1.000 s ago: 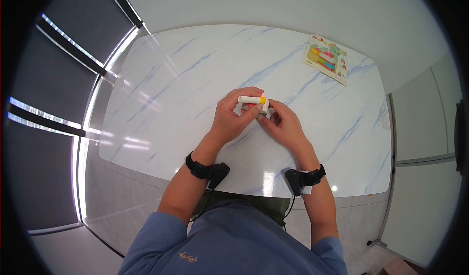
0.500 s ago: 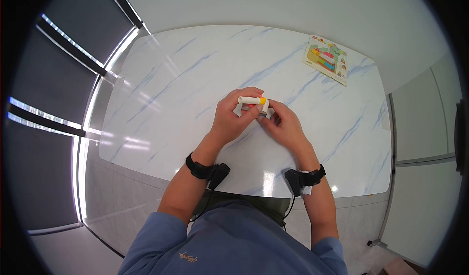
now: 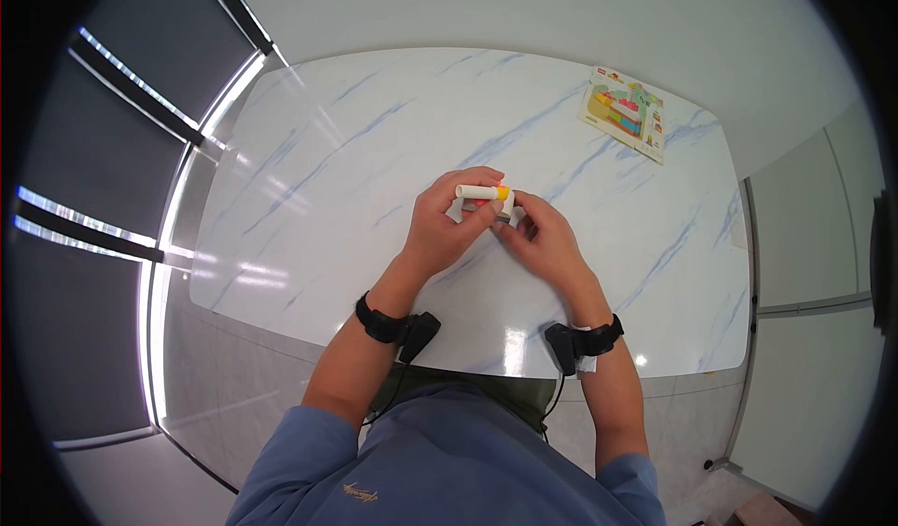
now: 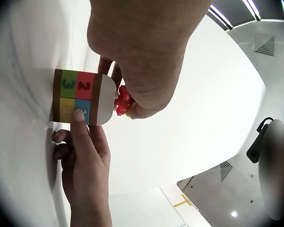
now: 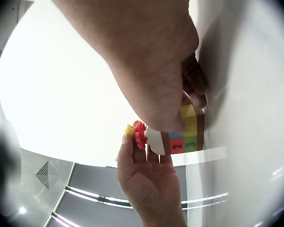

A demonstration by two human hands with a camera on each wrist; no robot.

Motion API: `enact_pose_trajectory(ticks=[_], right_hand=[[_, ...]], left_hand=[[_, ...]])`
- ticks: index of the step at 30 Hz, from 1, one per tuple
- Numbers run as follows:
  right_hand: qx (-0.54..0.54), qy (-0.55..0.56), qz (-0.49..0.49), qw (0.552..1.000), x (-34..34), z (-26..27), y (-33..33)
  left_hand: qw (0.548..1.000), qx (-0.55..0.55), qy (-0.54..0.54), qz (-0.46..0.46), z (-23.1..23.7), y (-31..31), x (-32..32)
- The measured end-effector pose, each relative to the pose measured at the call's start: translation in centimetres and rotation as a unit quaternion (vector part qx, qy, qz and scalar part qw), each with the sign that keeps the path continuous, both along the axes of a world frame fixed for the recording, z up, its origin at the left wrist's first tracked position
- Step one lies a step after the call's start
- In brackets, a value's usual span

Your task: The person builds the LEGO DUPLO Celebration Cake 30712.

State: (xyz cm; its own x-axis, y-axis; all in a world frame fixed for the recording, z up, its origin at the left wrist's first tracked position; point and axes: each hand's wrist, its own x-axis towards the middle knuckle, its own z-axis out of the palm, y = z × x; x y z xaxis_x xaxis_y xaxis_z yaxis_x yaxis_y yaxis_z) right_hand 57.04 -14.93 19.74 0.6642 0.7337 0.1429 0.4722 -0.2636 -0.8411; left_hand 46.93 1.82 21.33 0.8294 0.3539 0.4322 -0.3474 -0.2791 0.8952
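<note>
On the table stands a toy cake (image 4: 68, 97) of red, green, yellow and blue numbered blocks between brown layers, topped by a white rounded layer (image 4: 105, 99) and a red piece (image 4: 124, 100). The left hand (image 3: 444, 219) curls round its top, thumb at a small yellow part (image 5: 129, 129); other fingers lie behind the white layer. A white tube (image 3: 478, 191) with a yellow end lies across the top in the head view. The right hand (image 3: 552, 245) grips the block layers, its thumb on the blue block (image 4: 83, 108). Fingers partly hide the cake in every view.
A booklet (image 3: 625, 115) with a picture of colourful blocks lies at the back right of the white marbled table (image 3: 346, 152). Black wrist devices (image 3: 383, 325) are strapped to both forearms, with cables hanging toward the lap. White cabinets stand at the right.
</note>
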Motion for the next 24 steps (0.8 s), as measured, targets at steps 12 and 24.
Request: enact_pose_trajectory(ticks=[12, 24], right_hand=[[-0.001, -0.003, -0.004, 1.000, -0.06, -0.04, -0.03], [0.010, -0.011, -0.005, 1.000, -0.03, -0.26, -0.07]], left_hand=[[1.000, 0.004, 0.002, 0.005, 0.05, -0.04, -0.02], [1.000, 0.014, 0.004, 0.007, 0.17, -0.06, -0.10]])
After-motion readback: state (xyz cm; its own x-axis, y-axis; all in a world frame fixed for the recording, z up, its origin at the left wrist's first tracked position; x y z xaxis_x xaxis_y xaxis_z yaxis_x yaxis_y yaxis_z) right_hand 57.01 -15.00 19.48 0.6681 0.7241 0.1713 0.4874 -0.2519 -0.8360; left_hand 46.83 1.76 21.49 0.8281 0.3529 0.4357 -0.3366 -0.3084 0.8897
